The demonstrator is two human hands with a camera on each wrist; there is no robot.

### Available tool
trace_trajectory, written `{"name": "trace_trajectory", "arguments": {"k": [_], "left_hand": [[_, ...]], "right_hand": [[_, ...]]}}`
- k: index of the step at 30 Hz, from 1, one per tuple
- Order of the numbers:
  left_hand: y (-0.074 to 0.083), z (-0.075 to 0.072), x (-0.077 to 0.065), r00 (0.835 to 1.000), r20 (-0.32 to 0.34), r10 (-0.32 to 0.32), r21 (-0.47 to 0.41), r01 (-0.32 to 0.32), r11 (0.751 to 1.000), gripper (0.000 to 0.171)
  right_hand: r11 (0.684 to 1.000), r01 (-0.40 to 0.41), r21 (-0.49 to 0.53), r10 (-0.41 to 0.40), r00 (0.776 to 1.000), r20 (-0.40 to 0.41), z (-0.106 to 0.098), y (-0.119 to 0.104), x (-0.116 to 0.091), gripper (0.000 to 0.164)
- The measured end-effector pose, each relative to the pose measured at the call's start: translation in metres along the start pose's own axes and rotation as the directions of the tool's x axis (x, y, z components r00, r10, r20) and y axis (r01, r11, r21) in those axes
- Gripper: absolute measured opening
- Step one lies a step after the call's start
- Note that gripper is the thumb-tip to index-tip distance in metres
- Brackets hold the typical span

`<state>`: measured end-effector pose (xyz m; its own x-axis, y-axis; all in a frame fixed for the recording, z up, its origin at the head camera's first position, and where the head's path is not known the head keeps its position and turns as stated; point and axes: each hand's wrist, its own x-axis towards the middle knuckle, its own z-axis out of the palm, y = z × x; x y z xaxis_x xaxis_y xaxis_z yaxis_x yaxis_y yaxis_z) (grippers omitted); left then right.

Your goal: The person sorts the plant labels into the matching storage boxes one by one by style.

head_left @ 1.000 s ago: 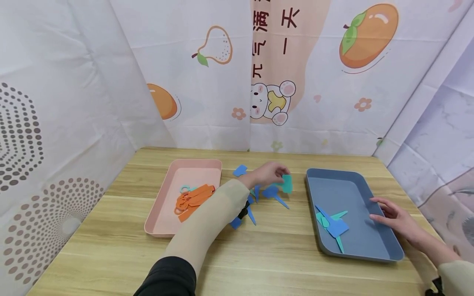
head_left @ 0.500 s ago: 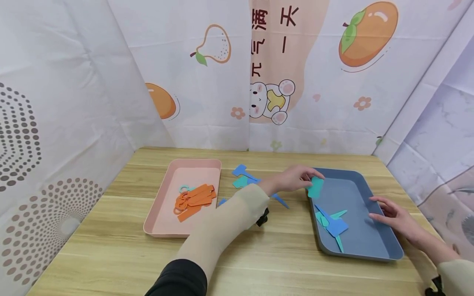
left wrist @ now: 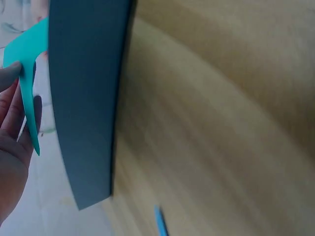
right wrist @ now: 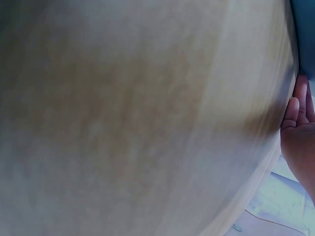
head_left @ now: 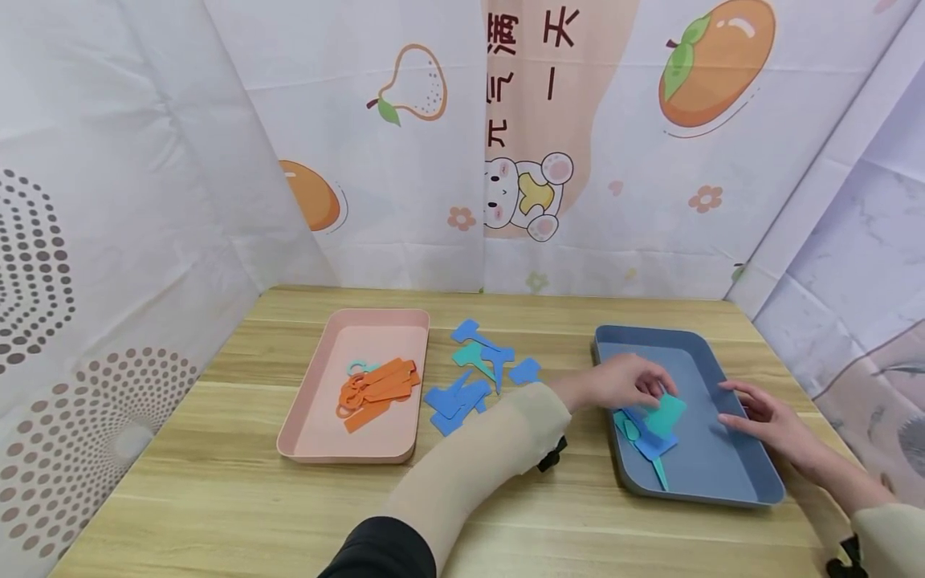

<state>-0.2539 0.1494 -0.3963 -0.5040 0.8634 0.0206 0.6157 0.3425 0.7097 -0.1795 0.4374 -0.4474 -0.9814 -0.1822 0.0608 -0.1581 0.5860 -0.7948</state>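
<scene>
My left hand (head_left: 627, 381) pinches a teal T-shaped plant label (head_left: 666, 414) over the left part of the blue-grey tray (head_left: 723, 474). In the left wrist view, the thumb presses on the head of this label (left wrist: 30, 49), and its pointed stem hangs down. Under it in the tray lie a blue plant label (head_left: 661, 446) and several teal ones, partly covered. My right hand (head_left: 769, 429) grips the tray's right rim, two digits reaching over the inside and other fingers curled against the outer wall (right wrist: 305, 34).
Between the trays, several blue plant labels (head_left: 455, 401) and a teal one (head_left: 471, 355) lie loose on the wooden table (head_left: 289, 522). A pink tray (head_left: 303, 433) at left holds orange tags (head_left: 383, 385) and a teal ringed piece (head_left: 357, 367). Printed curtains (head_left: 405, 257) stand behind.
My left hand has carried the teal plant label rightward from the loose pile, across the tray's left rim, to above the labels inside. My right hand stays at the tray's rim.
</scene>
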Motion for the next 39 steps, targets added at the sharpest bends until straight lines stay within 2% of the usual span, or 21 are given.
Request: {"name": "trace_trajectory", "arguments": {"k": [4, 8, 14, 20, 26, 33, 39], "left_hand": [[-0.003, 0.008, 0.003, 0.998, 0.052, 0.024, 0.087, -0.029, 0.996, 0.024], [-0.005, 0.014, 0.001, 0.994, 0.107, 0.007, 0.128, -0.021, 0.992, 0.026], [-0.008, 0.011, -0.005, 0.995, 0.102, 0.021, 0.123, -0.033, 0.992, 0.032], [-0.017, -0.013, -0.019, 0.994, 0.067, 0.081, 0.115, -0.088, 0.989, 0.032], [-0.033, -0.048, -0.045, 0.991, 0.092, 0.102, 0.083, -0.109, 0.991, 0.029], [-0.054, -0.078, -0.077, 0.995, 0.075, 0.063, 0.104, -0.071, 0.992, 0.029], [-0.068, -0.093, -0.100, 0.997, 0.067, -0.033, 0.113, 0.025, 0.993, 0.034]], "right_hand": [[1.000, -0.001, -0.004, 0.001, 1.000, -0.003, 0.001, 0.000, 0.000, 0.051], [1.000, -0.002, -0.012, 0.002, 1.000, -0.006, 0.001, 0.000, 0.000, 0.051], [1.000, 0.007, -0.018, -0.007, 1.000, -0.005, 0.000, 0.000, 0.001, 0.051], [0.998, -0.045, -0.049, 0.045, 0.999, 0.010, 0.001, -0.002, 0.000, 0.052], [0.996, -0.057, -0.065, 0.057, 0.998, 0.004, 0.001, -0.002, 0.000, 0.052], [0.999, -0.028, -0.037, 0.028, 1.000, 0.002, 0.000, 0.000, -0.001, 0.051], [0.999, -0.030, -0.036, 0.031, 0.999, 0.011, 0.001, 0.000, -0.002, 0.051]]}}
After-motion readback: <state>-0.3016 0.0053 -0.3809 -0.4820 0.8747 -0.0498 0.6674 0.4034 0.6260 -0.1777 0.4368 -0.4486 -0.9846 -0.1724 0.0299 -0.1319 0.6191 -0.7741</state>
